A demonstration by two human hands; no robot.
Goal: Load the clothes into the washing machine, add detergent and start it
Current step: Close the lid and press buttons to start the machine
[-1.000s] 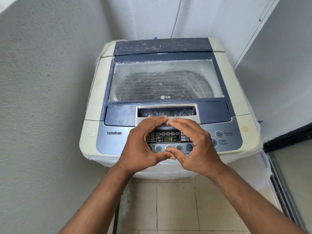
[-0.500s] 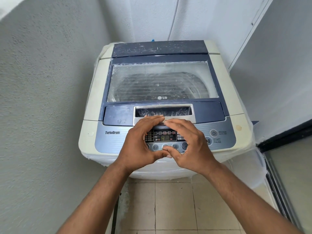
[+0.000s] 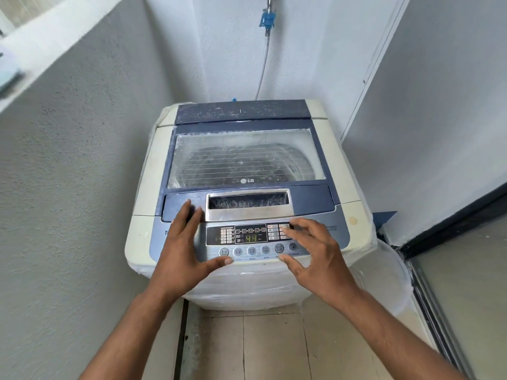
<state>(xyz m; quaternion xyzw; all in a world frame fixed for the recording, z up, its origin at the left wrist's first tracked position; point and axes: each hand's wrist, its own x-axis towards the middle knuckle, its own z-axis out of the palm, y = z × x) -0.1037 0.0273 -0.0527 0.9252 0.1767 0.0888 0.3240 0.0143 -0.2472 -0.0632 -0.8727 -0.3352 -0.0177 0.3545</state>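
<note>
A cream and blue top-loading washing machine (image 3: 142, 215) stands in a narrow corner, its glass lid (image 3: 247, 160) closed. Dark contents show dimly through the glass. The control panel (image 3: 247, 238) at the front shows a green "44" on its display, with a row of round buttons below. My left hand (image 3: 183, 248) hovers over the panel's left end, fingers spread, holding nothing. My right hand (image 3: 312, 250) is spread over the panel's right end, covering the start and power buttons, and is also empty.
Textured grey walls close in on the left (image 3: 68, 187) and right (image 3: 439, 119). A hose with a blue tap fitting (image 3: 267, 20) hangs on the back wall. A dark-framed sliding door (image 3: 452, 256) is at the right. Beige tiles (image 3: 274, 349) cover the floor.
Both hands have drawn apart from the middle of the panel, uncovering the display, which changed from "4" to "44". The view has pulled back and tilted up.
</note>
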